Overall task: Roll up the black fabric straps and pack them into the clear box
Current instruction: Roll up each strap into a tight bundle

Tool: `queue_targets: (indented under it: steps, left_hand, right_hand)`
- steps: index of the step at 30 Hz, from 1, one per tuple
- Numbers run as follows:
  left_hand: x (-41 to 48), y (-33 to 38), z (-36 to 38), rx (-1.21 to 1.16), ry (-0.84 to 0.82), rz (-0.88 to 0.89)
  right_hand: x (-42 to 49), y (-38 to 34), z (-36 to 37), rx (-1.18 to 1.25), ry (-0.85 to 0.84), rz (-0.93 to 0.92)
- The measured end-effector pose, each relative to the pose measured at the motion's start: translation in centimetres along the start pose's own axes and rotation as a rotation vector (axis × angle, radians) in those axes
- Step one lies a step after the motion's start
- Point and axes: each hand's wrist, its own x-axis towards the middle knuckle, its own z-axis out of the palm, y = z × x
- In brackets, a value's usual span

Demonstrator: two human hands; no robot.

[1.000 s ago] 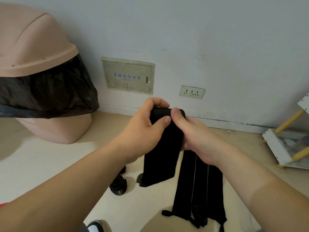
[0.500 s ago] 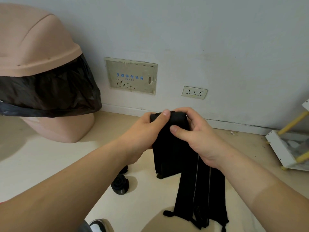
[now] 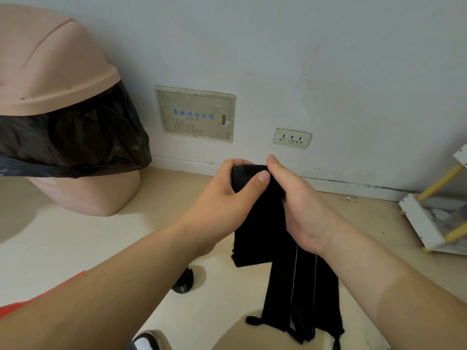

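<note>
A black fabric strap (image 3: 257, 223) is held in mid-air before the wall, its top end wound into a small roll (image 3: 246, 174). My left hand (image 3: 227, 198) grips that roll, thumb across its front and fingers curled over the top. My right hand (image 3: 300, 205) holds the roll's right side, thumb on top. The strap's loose end hangs down below the hands. Several more black straps (image 3: 303, 299) hang beneath my right wrist. No clear box is in view.
A pink swing-lid bin (image 3: 50, 79) with a black liner bag stands at the left against the wall. A white shelf with yellow posts (image 3: 424, 223) is at the right edge. A small black caster (image 3: 184, 281) sits on the beige floor. A wall panel (image 3: 195, 113) and socket (image 3: 291, 138) lie behind.
The roll has been turned further between both hands, and the hanging end of the strap has become shorter. My left thumb is back across the roll's front.
</note>
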Motion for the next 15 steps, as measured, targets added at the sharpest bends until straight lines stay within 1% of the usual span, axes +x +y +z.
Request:
queue_targets:
  steps: [5, 9, 12, 15]
  left_hand:
    - [-0.2, -0.3, 0.4, 0.034, -0.034, 0.001]
    - [-0.3, -0.4, 0.0, 0.144, -0.064, -0.005]
    - [-0.2, -0.1, -0.6, 0.199, -0.064, -0.001]
    - [-0.1, 0.4, -1.2, 0.172, -0.093, 0.012]
  right_hand:
    - [-0.4, -0.3, 0.0, 0.001, 0.017, -0.024]
    - [-0.5, 0.1, -0.1, -0.025, 0.015, -0.005]
    - [-0.6, 0.3, 0.1, -0.085, 0.014, 0.044]
    - [-0.3, 0.1, 0.2, -0.145, 0.007, 0.099]
